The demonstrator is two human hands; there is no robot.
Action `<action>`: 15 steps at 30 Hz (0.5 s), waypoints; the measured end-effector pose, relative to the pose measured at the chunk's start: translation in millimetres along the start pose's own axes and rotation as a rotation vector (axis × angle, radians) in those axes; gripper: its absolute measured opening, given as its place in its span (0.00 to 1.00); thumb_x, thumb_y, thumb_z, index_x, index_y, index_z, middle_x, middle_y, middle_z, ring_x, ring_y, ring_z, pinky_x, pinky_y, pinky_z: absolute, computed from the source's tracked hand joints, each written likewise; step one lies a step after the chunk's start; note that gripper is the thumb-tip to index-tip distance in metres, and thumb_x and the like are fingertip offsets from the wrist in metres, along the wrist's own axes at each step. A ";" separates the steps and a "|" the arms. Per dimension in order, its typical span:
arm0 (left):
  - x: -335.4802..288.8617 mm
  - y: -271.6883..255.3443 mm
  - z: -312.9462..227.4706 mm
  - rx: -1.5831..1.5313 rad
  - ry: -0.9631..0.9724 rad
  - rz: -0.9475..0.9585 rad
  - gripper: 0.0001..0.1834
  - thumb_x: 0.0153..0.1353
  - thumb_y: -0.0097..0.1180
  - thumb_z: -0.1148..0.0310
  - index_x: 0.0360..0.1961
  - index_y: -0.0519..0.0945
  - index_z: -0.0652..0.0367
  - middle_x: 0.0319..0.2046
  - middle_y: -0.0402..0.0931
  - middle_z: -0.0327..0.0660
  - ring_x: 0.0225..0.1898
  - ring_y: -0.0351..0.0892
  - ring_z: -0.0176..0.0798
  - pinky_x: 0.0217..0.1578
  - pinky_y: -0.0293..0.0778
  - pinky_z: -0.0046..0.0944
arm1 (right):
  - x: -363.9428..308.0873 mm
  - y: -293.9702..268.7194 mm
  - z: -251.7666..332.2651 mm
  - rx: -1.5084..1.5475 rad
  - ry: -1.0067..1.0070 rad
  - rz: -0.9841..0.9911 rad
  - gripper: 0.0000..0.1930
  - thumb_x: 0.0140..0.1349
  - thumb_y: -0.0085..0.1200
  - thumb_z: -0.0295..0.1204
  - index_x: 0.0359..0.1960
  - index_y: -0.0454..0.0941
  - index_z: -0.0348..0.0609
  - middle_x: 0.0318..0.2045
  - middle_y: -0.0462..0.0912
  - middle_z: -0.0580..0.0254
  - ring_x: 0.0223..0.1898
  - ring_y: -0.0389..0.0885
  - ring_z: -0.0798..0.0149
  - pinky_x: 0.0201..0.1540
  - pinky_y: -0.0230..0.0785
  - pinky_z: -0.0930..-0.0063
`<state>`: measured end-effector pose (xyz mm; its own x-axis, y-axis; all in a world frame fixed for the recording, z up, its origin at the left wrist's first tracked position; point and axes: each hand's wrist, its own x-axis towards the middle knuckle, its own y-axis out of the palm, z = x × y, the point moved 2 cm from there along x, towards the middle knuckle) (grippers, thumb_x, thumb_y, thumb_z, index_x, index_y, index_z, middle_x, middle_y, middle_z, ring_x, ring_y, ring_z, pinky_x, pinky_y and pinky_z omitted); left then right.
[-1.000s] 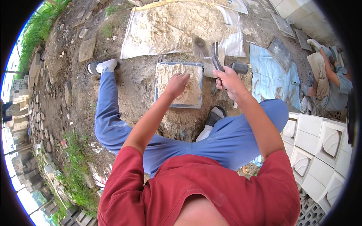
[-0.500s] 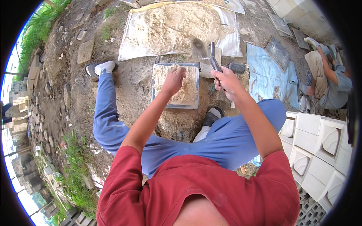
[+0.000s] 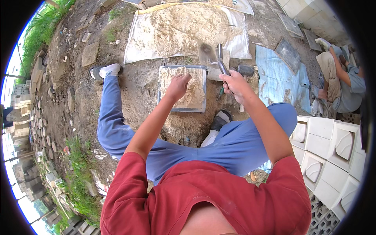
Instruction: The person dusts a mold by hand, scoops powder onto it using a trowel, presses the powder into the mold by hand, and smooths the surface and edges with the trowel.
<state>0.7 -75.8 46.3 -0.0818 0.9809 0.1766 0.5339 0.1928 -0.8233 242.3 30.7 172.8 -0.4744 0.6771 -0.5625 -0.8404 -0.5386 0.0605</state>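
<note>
In front of me a square mould with a grey frame (image 3: 205, 94) lies on the ground, filled with pale sandy mix (image 3: 194, 96). Over the mix is my left hand (image 3: 179, 87), its fingers curled in and pointing at the surface; whatever they pinch is hidden. My right hand (image 3: 236, 83) grips the dark tubular handle of a trowel (image 3: 206, 53), whose flat blade is raised beyond the mould's far right corner. Below that hand, a thin green-handled tool (image 3: 221, 93) rests on the soil. A black cylindrical mallet head (image 3: 245, 70) lies just past the right hand.
A white sheet (image 3: 135, 49) heaped with pale sandy mix spreads beyond the mould. To the right are a blue sheet (image 3: 270, 80), a dark square slab (image 3: 288, 56) and a seated person (image 3: 340, 86). Pale patterned blocks (image 3: 327, 135) are stacked near my right knee.
My left hand has shifted very slightly left and down over the mix. My right hand still holds the trowel in nearly the same place.
</note>
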 end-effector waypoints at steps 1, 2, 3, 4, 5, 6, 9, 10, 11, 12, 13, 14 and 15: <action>0.0 0.1 3.1 0.003 -0.002 -0.004 0.08 0.71 0.52 0.77 0.50 0.76 0.57 0.38 0.84 0.49 0.49 0.81 0.58 0.55 0.72 0.55 | -0.2 0.5 0.3 -0.005 -0.004 -0.010 0.10 0.73 0.59 0.29 0.45 0.72 0.39 0.25 0.70 0.73 0.22 0.68 0.76 0.24 0.65 0.77; 0.4 0.6 5.8 -0.013 0.036 0.037 0.06 0.73 0.52 0.75 0.49 0.75 0.58 0.37 0.84 0.50 0.48 0.81 0.58 0.55 0.72 0.54 | -0.1 0.2 0.6 -0.006 -0.006 -0.007 0.10 0.73 0.59 0.29 0.45 0.72 0.39 0.25 0.70 0.73 0.22 0.68 0.76 0.24 0.65 0.77; -0.1 1.3 7.8 -0.028 0.073 0.078 0.05 0.74 0.52 0.73 0.49 0.74 0.58 0.37 0.83 0.51 0.48 0.81 0.59 0.56 0.72 0.54 | 0.1 -0.6 0.9 0.000 -0.008 0.000 0.09 0.73 0.59 0.29 0.44 0.71 0.39 0.26 0.70 0.72 0.23 0.68 0.76 0.24 0.65 0.77; -0.4 3.6 6.3 -0.030 0.075 0.077 0.05 0.74 0.52 0.73 0.49 0.74 0.58 0.37 0.83 0.51 0.48 0.81 0.59 0.56 0.72 0.54 | 0.1 -2.2 -0.3 0.005 -0.007 0.002 0.09 0.73 0.59 0.29 0.43 0.71 0.40 0.26 0.70 0.72 0.23 0.68 0.76 0.24 0.65 0.77; -1.1 5.7 5.0 -0.073 0.026 0.060 0.05 0.76 0.51 0.70 0.47 0.73 0.58 0.37 0.84 0.51 0.47 0.82 0.60 0.56 0.72 0.54 | 1.0 -2.4 -1.4 0.004 -0.008 0.001 0.09 0.73 0.59 0.29 0.43 0.71 0.40 0.26 0.70 0.72 0.23 0.68 0.76 0.24 0.65 0.77; -1.9 6.2 5.0 -0.114 -0.023 0.042 0.06 0.78 0.50 0.67 0.46 0.72 0.58 0.37 0.84 0.52 0.47 0.82 0.60 0.57 0.72 0.55 | 2.3 -2.0 -2.0 0.005 -0.017 -0.006 0.09 0.73 0.59 0.29 0.43 0.71 0.40 0.27 0.70 0.71 0.23 0.69 0.76 0.24 0.65 0.76; 1.1 -2.0 5.1 0.022 -0.001 0.115 0.13 0.80 0.49 0.59 0.52 0.74 0.58 0.48 0.84 0.50 0.55 0.80 0.59 0.60 0.70 0.58 | 2.0 1.7 0.8 -0.004 -0.031 -0.010 0.09 0.73 0.59 0.29 0.42 0.71 0.40 0.27 0.71 0.70 0.23 0.69 0.76 0.24 0.65 0.76; 5.5 -2.3 -6.2 0.011 0.008 0.122 0.13 0.80 0.49 0.59 0.52 0.74 0.58 0.48 0.84 0.50 0.55 0.80 0.59 0.60 0.70 0.58 | 0.8 -4.7 -1.2 -0.014 -0.029 -0.026 0.09 0.73 0.59 0.29 0.42 0.71 0.40 0.28 0.71 0.70 0.24 0.69 0.76 0.24 0.65 0.76; 10.9 -2.3 -21.6 0.096 0.046 0.140 0.17 0.80 0.49 0.56 0.59 0.74 0.56 0.56 0.80 0.49 0.62 0.76 0.58 0.63 0.67 0.59 | 1.1 -14.8 -5.4 -0.013 -0.025 -0.046 0.09 0.73 0.59 0.29 0.42 0.71 0.40 0.28 0.71 0.70 0.24 0.69 0.76 0.24 0.65 0.76; 16.4 -1.6 -37.2 0.179 0.086 0.157 0.22 0.80 0.48 0.54 0.65 0.73 0.55 0.65 0.77 0.47 0.68 0.72 0.56 0.67 0.65 0.59 | 1.9 -25.6 -10.4 -0.005 -0.022 -0.061 0.09 0.73 0.59 0.30 0.42 0.71 0.40 0.28 0.71 0.70 0.24 0.69 0.76 0.24 0.64 0.76; 12.3 -0.5 -33.5 0.186 0.082 0.154 0.22 0.80 0.48 0.54 0.65 0.73 0.55 0.65 0.77 0.47 0.68 0.72 0.56 0.67 0.65 0.59 | 2.7 -23.4 -9.5 0.003 -0.029 -0.046 0.10 0.73 0.59 0.30 0.43 0.71 0.39 0.28 0.71 0.70 0.24 0.69 0.76 0.23 0.64 0.76; 2.7 1.0 -21.5 0.201 0.057 0.102 0.27 0.79 0.48 0.52 0.71 0.70 0.54 0.71 0.69 0.47 0.74 0.64 0.56 0.72 0.60 0.58 | 2.2 -12.6 -4.6 0.001 -0.033 -0.025 0.10 0.73 0.59 0.30 0.43 0.71 0.39 0.28 0.71 0.70 0.24 0.69 0.76 0.23 0.64 0.76; -6.5 2.2 -9.2 0.216 0.035 0.050 0.32 0.78 0.48 0.50 0.77 0.66 0.53 0.78 0.61 0.46 0.79 0.57 0.55 0.77 0.55 0.56 | 1.0 -2.7 -0.3 -0.009 -0.024 -0.009 0.10 0.73 0.59 0.30 0.43 0.71 0.39 0.27 0.71 0.70 0.23 0.69 0.76 0.23 0.64 0.76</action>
<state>10.2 -82.0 48.2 -0.0290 0.9885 0.1485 0.3438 0.1493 -0.9271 244.1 32.7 171.7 -0.4732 0.6937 -0.5429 -0.8422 -0.5371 0.0479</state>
